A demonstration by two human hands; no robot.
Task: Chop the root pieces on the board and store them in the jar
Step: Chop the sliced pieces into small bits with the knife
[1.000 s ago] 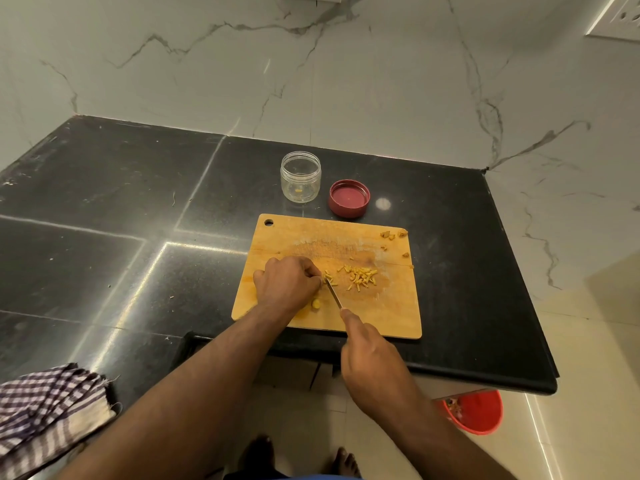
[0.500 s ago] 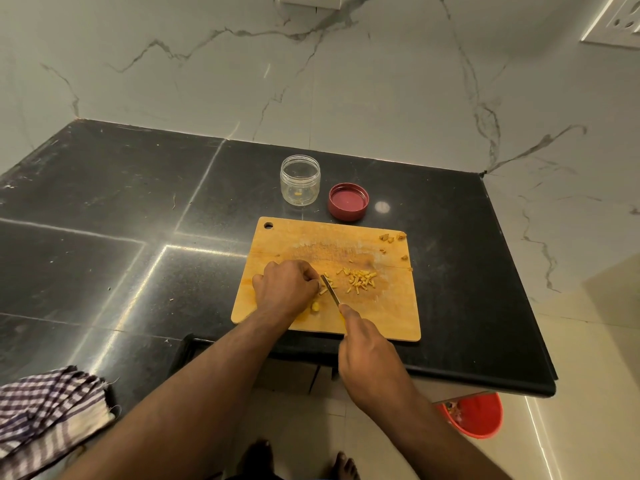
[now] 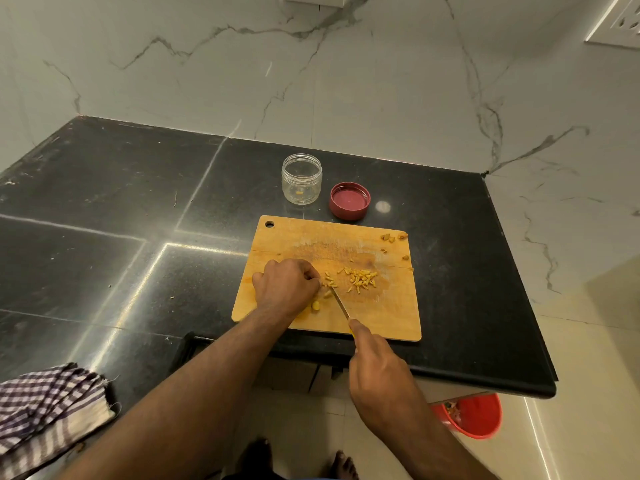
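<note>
Mid-board, the left hand (image 3: 285,287) clenches over a small, firm, roll-prone root piece (image 3: 315,305) on the chopping board (image 3: 388,317), best pinned from above, while the right hand (image 3: 379,372) grips the knife (image 3: 340,303).

Yellow root pieces (image 3: 360,279) lie on a tan wooden board (image 3: 388,313) atop a glossy black counter (image 3: 104,209). A clear jar (image 3: 301,178) stands beside its maroon lid (image 3: 349,201), against white, grey-veined marble walls (image 3: 346,81). A purple-and-white checked cloth (image 3: 45,407) and a red bucket (image 3: 474,415) complete the scene.

Dim warm light; countertop (image 3: 104,237) glare
</note>
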